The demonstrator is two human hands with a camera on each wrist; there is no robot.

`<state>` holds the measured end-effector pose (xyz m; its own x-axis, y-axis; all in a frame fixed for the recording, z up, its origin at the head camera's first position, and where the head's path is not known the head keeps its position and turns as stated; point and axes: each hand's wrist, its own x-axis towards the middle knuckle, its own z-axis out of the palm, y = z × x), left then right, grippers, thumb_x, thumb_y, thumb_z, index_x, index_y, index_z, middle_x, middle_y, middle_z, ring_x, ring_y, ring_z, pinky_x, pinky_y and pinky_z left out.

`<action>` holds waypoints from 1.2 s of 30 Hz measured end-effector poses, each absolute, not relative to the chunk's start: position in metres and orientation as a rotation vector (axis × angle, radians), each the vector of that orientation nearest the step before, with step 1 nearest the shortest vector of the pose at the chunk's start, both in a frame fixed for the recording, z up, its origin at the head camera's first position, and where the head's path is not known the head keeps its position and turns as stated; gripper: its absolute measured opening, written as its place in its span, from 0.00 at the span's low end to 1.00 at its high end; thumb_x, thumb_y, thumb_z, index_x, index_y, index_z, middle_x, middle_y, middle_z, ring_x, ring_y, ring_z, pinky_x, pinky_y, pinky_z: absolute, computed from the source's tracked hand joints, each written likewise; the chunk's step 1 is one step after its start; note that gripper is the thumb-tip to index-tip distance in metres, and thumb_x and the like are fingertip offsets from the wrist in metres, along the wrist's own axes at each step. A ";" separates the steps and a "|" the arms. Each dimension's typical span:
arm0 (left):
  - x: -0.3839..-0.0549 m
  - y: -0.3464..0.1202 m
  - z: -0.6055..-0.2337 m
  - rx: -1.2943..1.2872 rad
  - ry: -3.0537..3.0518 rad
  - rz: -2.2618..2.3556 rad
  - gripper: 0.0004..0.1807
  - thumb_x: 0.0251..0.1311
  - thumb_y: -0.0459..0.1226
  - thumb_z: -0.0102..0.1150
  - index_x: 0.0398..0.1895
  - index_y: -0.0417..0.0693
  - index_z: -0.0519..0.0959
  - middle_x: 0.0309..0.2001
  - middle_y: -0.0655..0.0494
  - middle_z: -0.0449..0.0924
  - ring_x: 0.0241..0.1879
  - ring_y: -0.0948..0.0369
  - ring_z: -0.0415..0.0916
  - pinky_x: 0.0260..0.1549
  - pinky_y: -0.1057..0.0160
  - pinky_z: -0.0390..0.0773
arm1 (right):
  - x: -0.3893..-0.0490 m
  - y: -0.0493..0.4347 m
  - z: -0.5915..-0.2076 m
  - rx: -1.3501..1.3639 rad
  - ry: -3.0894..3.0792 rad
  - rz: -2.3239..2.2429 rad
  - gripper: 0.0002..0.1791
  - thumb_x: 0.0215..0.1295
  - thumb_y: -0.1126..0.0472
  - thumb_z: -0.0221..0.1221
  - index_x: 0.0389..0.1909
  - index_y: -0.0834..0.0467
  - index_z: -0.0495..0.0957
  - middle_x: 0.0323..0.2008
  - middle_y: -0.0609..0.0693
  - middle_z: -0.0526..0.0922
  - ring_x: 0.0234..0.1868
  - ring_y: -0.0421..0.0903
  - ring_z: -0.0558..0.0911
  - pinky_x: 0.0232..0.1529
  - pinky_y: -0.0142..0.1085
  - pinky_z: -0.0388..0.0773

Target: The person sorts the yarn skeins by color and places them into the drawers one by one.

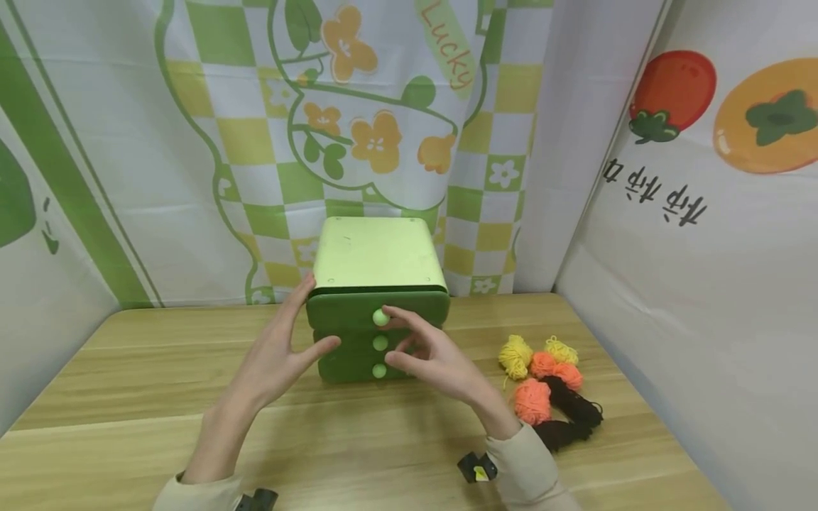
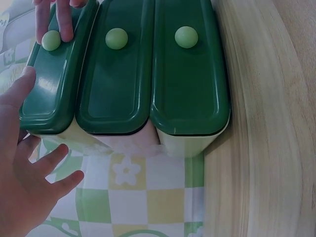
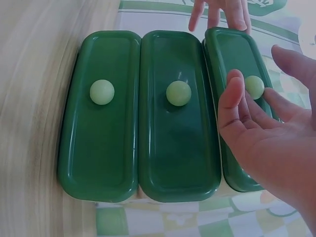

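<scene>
A light-green box (image 1: 383, 252) has three stacked dark-green drawers, each with a round pale-green knob. The top drawer (image 2: 49, 94) stands slightly forward of the other two, with a dark gap above its front. My right hand (image 1: 441, 355) has its fingers at the top knob (image 3: 254, 87), which sits between two fingers in the left wrist view; the thumb is held lower, before the fronts. My left hand (image 1: 275, 355) is at the box's left side, fingers spread and extended, the thumb before the front. The middle knob (image 3: 178, 93) and bottom knob (image 3: 102, 92) are untouched.
On the wooden table (image 1: 147, 383), right of the box, lie yellow yarn (image 1: 515, 356), orange yarn (image 1: 532, 401) and a dark yarn bundle (image 1: 571, 408). Behind the box hangs a patterned curtain (image 1: 255, 142); a printed white sheet (image 1: 716, 284) borders the table's right side.
</scene>
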<state>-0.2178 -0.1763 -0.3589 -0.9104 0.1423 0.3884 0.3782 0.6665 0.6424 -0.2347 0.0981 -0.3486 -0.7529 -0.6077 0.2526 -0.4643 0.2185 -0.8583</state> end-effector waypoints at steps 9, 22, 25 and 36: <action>-0.217 -0.177 -0.360 -0.398 -2.582 -1.117 0.52 0.62 0.56 0.63 0.79 0.76 0.37 0.81 0.67 0.36 0.79 0.45 0.43 0.68 0.28 0.53 | -0.232 0.099 -0.344 -1.036 2.302 -1.553 0.34 0.71 0.60 0.59 0.75 0.46 0.61 0.65 0.55 0.73 0.49 0.48 0.80 0.39 0.34 0.82; -0.217 -0.174 -0.358 -0.417 -2.573 -1.127 0.52 0.61 0.58 0.63 0.80 0.73 0.38 0.80 0.69 0.36 0.79 0.46 0.43 0.68 0.29 0.53 | -0.227 0.110 -0.334 -1.082 2.252 -1.461 0.33 0.71 0.60 0.59 0.75 0.48 0.61 0.65 0.59 0.72 0.47 0.48 0.80 0.39 0.37 0.83; -0.217 -0.174 -0.358 -0.421 -2.579 -1.120 0.53 0.61 0.58 0.63 0.80 0.73 0.37 0.80 0.68 0.35 0.79 0.45 0.43 0.67 0.28 0.53 | -0.226 0.112 -0.333 -1.105 2.232 -1.442 0.33 0.71 0.62 0.58 0.75 0.50 0.60 0.65 0.61 0.71 0.48 0.47 0.81 0.41 0.35 0.83; -0.216 -0.176 -0.359 -0.452 -2.581 -1.127 0.55 0.60 0.58 0.64 0.80 0.72 0.36 0.81 0.66 0.34 0.79 0.46 0.41 0.66 0.26 0.53 | -0.216 0.122 -0.325 -1.105 2.218 -1.262 0.36 0.71 0.54 0.59 0.76 0.41 0.57 0.69 0.47 0.68 0.54 0.42 0.80 0.49 0.36 0.82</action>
<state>-0.2156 -0.1756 -0.3588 -0.9094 0.1679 0.3804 0.3932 0.6451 0.6552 -0.2155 0.1221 -0.3254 -0.6302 -0.7735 0.0678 -0.4534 0.2957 -0.8408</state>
